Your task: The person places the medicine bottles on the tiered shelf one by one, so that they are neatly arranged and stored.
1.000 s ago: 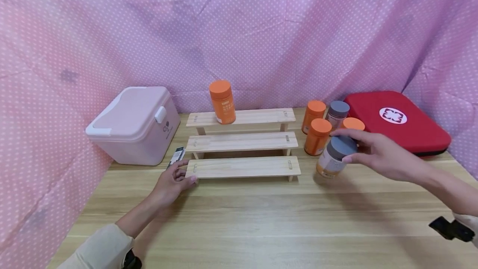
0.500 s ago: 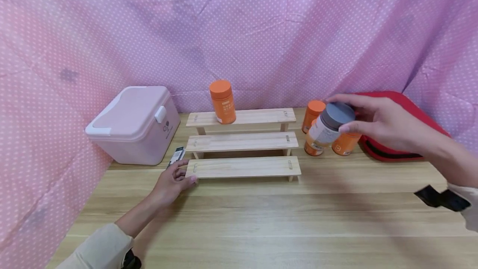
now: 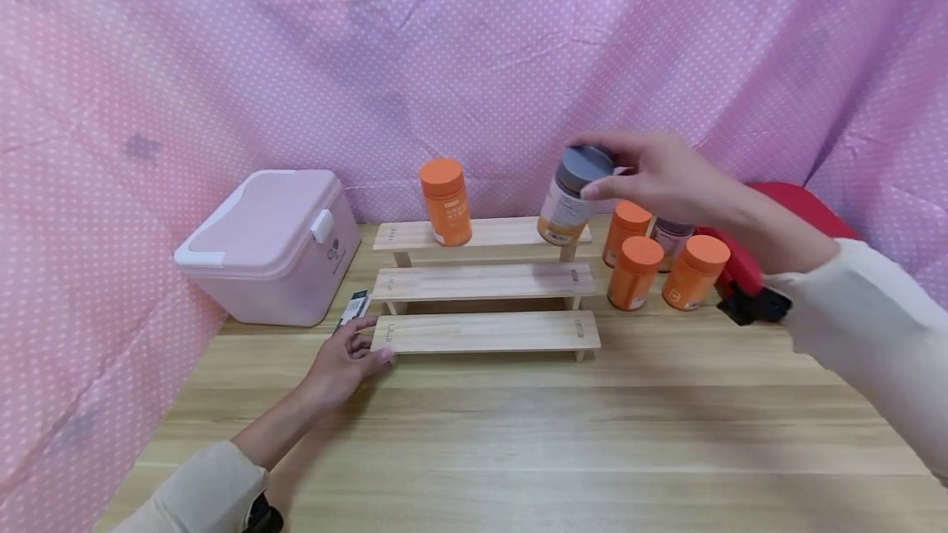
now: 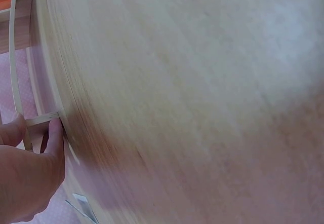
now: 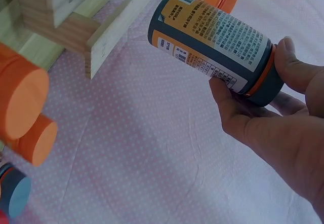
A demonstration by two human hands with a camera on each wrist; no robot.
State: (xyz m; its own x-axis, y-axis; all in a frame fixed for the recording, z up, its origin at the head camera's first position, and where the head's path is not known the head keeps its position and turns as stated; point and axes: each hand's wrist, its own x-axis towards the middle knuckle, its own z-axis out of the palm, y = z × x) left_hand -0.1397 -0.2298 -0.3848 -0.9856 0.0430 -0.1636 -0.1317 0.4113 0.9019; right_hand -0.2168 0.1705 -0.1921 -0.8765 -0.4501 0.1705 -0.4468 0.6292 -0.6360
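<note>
One jar (image 3: 564,208), grey-lidded, cylindrical, orange-and-white labelled

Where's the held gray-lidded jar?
Right of centre in the head view, the jar is in the right hand, near the right end of the top shelf.

Place: cloth-screened spot, building type unclear | pink dotted cloth (image 3: 474,64) is hanging beyond left hand (image 3: 336,364) and right hand (image 3: 659,175) | same cloth is closing in on either side | wood-grained tabletop (image 3: 474,442) is spreading beneath them
</note>
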